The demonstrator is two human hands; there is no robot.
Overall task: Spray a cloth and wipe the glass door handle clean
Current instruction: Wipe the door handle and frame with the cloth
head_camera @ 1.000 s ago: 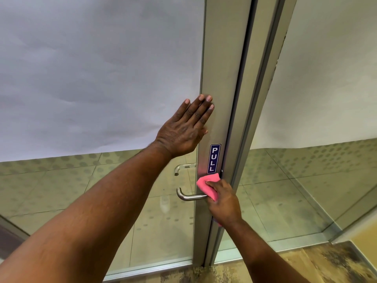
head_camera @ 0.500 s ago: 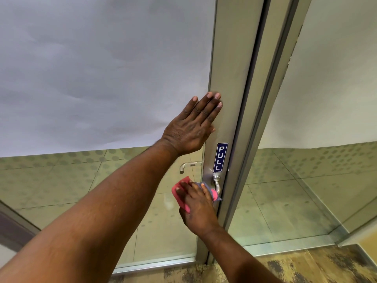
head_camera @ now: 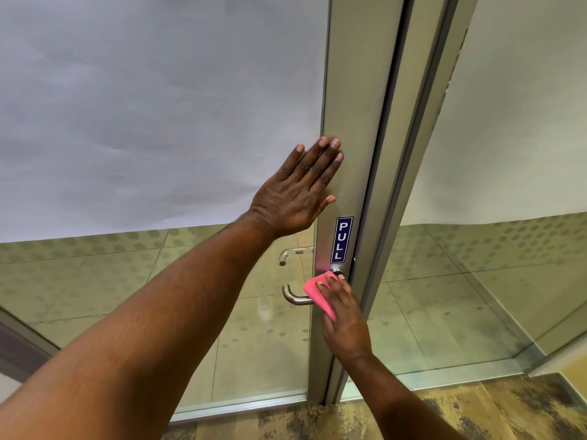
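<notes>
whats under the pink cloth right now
The pink cloth covers the door handle where it nears its round base; the right hand presses it there. The covered stretch is hidden.

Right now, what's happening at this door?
A person is wiping the lever handle of a glass door. The right hand presses a pink cloth against the handle where it meets the metal door frame, just under the blue PULL sticker. The left hand lies flat and open against the frame and glass higher up, apparently steadying the door. No spray bottle is in view.
</notes>
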